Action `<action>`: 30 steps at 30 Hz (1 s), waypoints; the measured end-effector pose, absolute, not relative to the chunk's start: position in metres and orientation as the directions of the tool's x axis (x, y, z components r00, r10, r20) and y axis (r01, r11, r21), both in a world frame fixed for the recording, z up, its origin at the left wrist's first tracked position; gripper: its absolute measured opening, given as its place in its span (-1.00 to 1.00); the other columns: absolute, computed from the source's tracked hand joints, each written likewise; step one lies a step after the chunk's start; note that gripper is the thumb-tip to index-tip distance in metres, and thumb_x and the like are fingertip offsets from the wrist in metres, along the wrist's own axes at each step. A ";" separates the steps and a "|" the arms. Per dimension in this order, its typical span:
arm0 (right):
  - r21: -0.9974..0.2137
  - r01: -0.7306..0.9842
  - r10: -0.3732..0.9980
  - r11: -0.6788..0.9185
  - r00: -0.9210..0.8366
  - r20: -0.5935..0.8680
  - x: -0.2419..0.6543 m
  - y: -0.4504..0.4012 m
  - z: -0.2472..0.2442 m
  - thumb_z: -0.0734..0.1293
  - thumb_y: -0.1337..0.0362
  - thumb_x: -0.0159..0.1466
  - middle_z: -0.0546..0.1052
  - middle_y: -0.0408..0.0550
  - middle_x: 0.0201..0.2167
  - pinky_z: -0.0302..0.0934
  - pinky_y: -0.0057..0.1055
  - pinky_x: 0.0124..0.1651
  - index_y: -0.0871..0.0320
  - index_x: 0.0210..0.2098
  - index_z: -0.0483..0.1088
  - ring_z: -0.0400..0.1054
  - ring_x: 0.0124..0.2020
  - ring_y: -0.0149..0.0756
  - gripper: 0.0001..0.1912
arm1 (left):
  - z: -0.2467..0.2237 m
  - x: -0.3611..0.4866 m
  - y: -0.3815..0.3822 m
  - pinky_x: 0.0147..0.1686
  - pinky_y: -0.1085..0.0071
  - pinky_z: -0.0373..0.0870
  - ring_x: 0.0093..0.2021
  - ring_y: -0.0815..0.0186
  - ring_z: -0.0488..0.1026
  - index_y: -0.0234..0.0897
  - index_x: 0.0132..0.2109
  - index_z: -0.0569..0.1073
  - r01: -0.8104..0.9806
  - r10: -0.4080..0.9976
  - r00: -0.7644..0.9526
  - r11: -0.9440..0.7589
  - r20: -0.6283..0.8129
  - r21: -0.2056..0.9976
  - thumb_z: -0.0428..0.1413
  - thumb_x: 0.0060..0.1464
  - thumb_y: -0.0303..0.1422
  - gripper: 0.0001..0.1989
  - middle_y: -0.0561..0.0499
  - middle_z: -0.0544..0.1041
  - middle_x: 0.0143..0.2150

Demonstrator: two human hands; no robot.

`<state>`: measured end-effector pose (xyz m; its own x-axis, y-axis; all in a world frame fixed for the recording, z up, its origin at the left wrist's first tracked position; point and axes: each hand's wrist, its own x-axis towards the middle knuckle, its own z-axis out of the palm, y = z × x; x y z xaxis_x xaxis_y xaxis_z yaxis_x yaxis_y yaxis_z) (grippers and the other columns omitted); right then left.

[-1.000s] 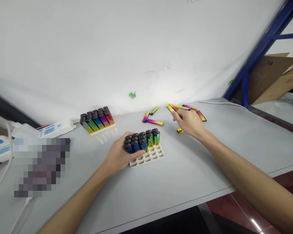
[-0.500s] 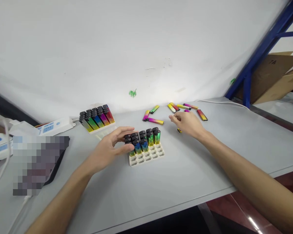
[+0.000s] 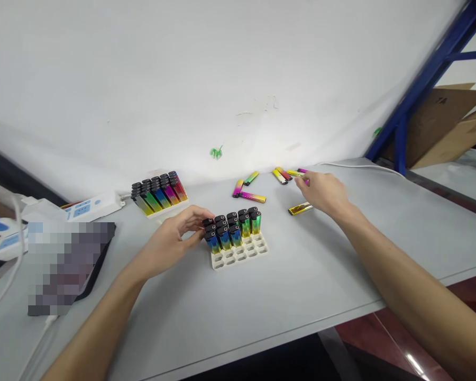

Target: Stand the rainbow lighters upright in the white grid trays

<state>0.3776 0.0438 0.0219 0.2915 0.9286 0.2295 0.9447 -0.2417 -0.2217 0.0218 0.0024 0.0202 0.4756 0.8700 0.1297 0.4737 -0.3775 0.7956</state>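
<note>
A cream tray with holes (image 3: 240,256) stands on the table, its back rows filled with upright black-topped lighters (image 3: 235,235) in blue, green and gold. My left hand (image 3: 174,235) curves round the tray's left end, thumb and fingers apart, fingertips against the end lighters. Farther right, my right hand (image 3: 323,193) is closed in a pinch at a pink lighter (image 3: 306,182), mostly hidden by the fingers. Just below that hand lies a gold lighter (image 3: 299,209). Several loose lighters (image 3: 253,197) lie near the wall, and others (image 3: 280,175) are behind the right hand's fingertips.
A second tray of lighters (image 3: 158,196) stands at the back left. Beside it are a white power strip (image 3: 93,206), cables and a pixelated dark device (image 3: 71,270). A white cord (image 3: 360,167) runs along the wall. Blue shelf posts (image 3: 400,137) and cardboard boxes (image 3: 440,124) stand at the right.
My right hand has moved right and slightly back, uncovering the gold lighter and covering the red one. My left thumb has drawn back from the front of the end lighters.
</note>
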 end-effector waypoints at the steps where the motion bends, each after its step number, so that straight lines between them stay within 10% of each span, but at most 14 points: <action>1: -0.219 0.945 0.932 -0.245 0.291 0.216 0.378 0.044 0.022 0.11 0.03 0.37 0.55 0.11 -0.34 0.06 -0.33 -0.39 0.10 -0.31 0.48 0.42 -0.28 -0.07 -0.59 | 0.020 0.021 0.003 0.15 0.18 0.43 0.06 0.24 0.49 -0.05 0.02 0.41 0.468 0.872 0.470 -0.377 0.135 0.799 0.13 0.23 -0.23 -0.78 0.01 0.53 0.04; 11: -0.229 0.957 0.958 -0.179 0.223 0.182 0.366 0.042 0.019 0.14 0.05 0.39 0.60 0.01 -0.37 0.18 -0.30 -0.29 0.01 -0.18 0.55 0.47 -0.22 -0.06 -0.62 | 0.027 0.025 -0.003 0.08 0.16 0.50 0.00 0.24 0.55 -0.11 0.03 0.41 0.291 0.900 0.217 -0.430 0.379 0.855 0.19 0.19 -0.28 -0.73 -0.01 0.58 -0.04; 18: -0.201 0.960 0.964 -0.195 0.225 0.142 0.365 0.043 0.019 0.13 0.02 0.39 0.61 0.01 -0.31 0.23 -0.26 -0.22 0.03 -0.08 0.54 0.46 -0.19 -0.06 -0.58 | 0.060 0.061 -0.028 0.08 0.27 0.52 -0.02 0.28 0.57 -0.08 0.03 0.46 0.371 0.710 0.102 -0.677 0.697 0.635 0.25 0.10 -0.43 -0.65 0.07 0.60 -0.08; 30: -0.210 0.969 0.978 -0.133 0.163 0.131 0.372 0.042 0.021 0.15 0.04 0.38 0.60 0.06 -0.36 0.20 -0.24 -0.25 0.08 -0.20 0.52 0.45 -0.18 -0.02 -0.62 | 0.046 0.095 -0.034 -0.04 0.24 0.44 0.01 0.19 0.45 0.03 0.01 0.50 0.660 0.717 0.565 -0.689 0.407 0.298 0.12 0.24 -0.24 -0.79 0.03 0.51 -0.02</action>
<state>0.3717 0.0418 0.0205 0.1630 0.9778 0.1314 0.9686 -0.1333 -0.2098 0.0948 -0.0341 0.0460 0.5652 0.7174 0.4072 0.6602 -0.6894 0.2981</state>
